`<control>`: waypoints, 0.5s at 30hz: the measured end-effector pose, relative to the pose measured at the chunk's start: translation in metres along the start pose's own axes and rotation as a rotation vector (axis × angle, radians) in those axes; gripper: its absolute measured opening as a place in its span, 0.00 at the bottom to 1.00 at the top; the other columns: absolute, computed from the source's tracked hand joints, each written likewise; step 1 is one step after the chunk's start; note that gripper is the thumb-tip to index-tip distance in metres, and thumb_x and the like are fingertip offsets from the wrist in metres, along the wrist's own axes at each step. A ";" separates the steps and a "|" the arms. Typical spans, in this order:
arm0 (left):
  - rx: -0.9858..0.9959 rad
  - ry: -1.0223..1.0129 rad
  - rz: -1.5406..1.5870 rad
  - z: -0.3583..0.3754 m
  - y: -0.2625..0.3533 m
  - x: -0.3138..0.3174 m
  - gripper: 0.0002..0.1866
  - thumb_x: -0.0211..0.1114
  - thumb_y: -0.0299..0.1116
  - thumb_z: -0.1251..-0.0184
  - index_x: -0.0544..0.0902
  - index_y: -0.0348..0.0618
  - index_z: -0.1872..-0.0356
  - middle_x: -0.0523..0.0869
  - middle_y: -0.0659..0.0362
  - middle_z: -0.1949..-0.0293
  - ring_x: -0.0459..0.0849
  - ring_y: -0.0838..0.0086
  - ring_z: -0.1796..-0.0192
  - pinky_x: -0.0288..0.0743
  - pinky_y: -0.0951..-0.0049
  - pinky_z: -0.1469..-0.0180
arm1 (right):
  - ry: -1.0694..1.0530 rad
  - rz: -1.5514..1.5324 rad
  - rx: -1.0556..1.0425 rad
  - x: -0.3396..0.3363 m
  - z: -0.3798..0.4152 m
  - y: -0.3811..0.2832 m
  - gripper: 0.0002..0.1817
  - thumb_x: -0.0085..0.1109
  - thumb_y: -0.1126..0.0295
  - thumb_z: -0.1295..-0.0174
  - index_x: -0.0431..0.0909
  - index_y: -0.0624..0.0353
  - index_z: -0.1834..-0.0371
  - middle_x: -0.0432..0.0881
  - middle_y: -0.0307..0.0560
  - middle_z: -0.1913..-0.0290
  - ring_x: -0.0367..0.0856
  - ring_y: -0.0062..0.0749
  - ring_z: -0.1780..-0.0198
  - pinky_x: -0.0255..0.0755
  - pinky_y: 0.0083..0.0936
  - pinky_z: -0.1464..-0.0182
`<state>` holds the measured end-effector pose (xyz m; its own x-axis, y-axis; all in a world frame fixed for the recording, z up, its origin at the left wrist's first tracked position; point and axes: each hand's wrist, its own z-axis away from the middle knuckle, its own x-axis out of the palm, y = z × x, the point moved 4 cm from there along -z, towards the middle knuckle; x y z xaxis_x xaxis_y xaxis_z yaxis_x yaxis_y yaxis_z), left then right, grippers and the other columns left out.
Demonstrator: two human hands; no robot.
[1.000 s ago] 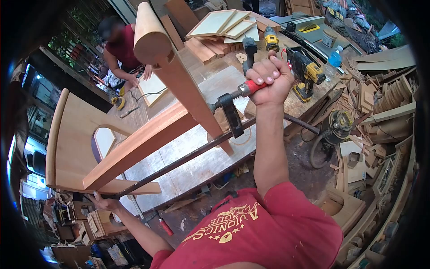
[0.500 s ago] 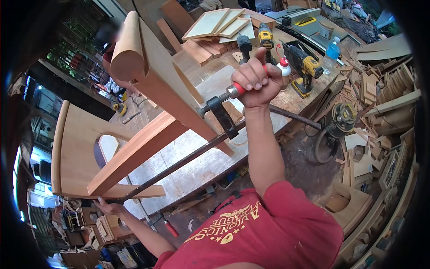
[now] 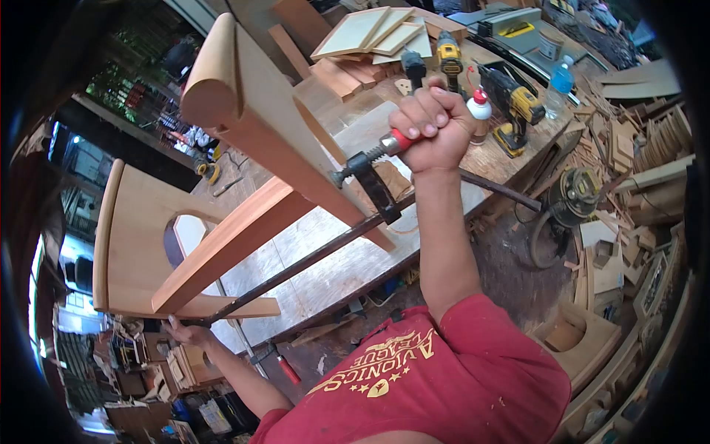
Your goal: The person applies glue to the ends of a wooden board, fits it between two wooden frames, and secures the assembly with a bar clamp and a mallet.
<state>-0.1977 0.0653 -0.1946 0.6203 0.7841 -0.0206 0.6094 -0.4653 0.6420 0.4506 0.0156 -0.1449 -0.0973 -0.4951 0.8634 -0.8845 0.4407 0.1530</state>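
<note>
A long bar clamp (image 3: 303, 268) runs along a wooden frame made of two shaped panels and a rail (image 3: 233, 248). My right hand (image 3: 436, 129) is wrapped round its red handle (image 3: 396, 140), beside the threaded screw. The screw's pad presses against the upper panel (image 3: 285, 159). At the clamp's lower end, my left hand (image 3: 186, 331) grips the bar near the edge of the lower panel (image 3: 137, 240). Part of its grip is hidden. The rail spans between the panels.
On the workbench (image 3: 355, 274) are a yellow drill (image 3: 449, 55), another cordless tool (image 3: 521, 107), a glue bottle (image 3: 479, 111), a water bottle (image 3: 560, 81) and stacked panels (image 3: 355, 33). A second clamp (image 3: 285, 366) hangs by the bench edge. A router (image 3: 573, 200) stands right, among wood scraps.
My right hand has turned on the handle: its raised thumb is now folded down over the fist. The whole view has shifted slightly. My left hand stays at the bar's lower end.
</note>
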 end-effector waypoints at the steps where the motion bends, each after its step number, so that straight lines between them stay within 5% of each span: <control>1: 0.158 0.001 -0.152 -0.002 -0.011 -0.004 0.38 0.42 0.59 0.24 0.79 0.28 0.41 0.67 0.30 0.32 0.71 0.45 0.32 0.67 0.48 0.31 | 0.020 0.001 0.002 0.000 0.000 0.001 0.09 0.50 0.74 0.39 0.82 0.55 0.62 0.62 0.28 0.87 0.59 0.19 0.86 0.61 0.24 0.80; 2: 0.314 0.000 -0.310 -0.002 -0.022 -0.012 0.36 0.43 0.57 0.24 0.79 0.27 0.42 0.68 0.31 0.33 0.72 0.45 0.32 0.67 0.48 0.31 | 0.043 0.011 0.000 0.000 0.000 0.001 0.08 0.51 0.73 0.40 0.82 0.55 0.63 0.62 0.27 0.86 0.60 0.19 0.85 0.60 0.23 0.79; 5: 0.248 -0.009 -0.182 -0.008 -0.028 -0.015 0.33 0.51 0.50 0.27 0.76 0.24 0.40 0.71 0.34 0.33 0.73 0.49 0.32 0.67 0.51 0.31 | 0.091 0.052 0.004 -0.002 0.000 -0.001 0.07 0.52 0.73 0.39 0.82 0.55 0.62 0.62 0.26 0.86 0.60 0.19 0.85 0.61 0.24 0.78; 8: -0.142 0.016 0.166 0.006 0.021 0.005 0.32 0.53 0.46 0.28 0.74 0.24 0.38 0.73 0.38 0.35 0.75 0.53 0.35 0.67 0.56 0.32 | 0.096 0.060 0.019 -0.002 -0.001 -0.003 0.07 0.53 0.74 0.39 0.81 0.56 0.63 0.62 0.27 0.86 0.61 0.19 0.84 0.62 0.25 0.78; 15: -0.127 -0.001 0.181 0.011 0.020 0.005 0.32 0.58 0.43 0.30 0.70 0.25 0.35 0.76 0.44 0.39 0.75 0.60 0.38 0.65 0.63 0.33 | -0.010 0.074 0.132 0.003 -0.001 -0.005 0.08 0.51 0.74 0.37 0.79 0.61 0.60 0.64 0.29 0.84 0.63 0.19 0.80 0.63 0.25 0.71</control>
<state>-0.1775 0.0555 -0.1903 0.7142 0.6923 0.1030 0.4210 -0.5425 0.7269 0.4552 0.0130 -0.1426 -0.1687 -0.4727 0.8649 -0.9271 0.3742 0.0236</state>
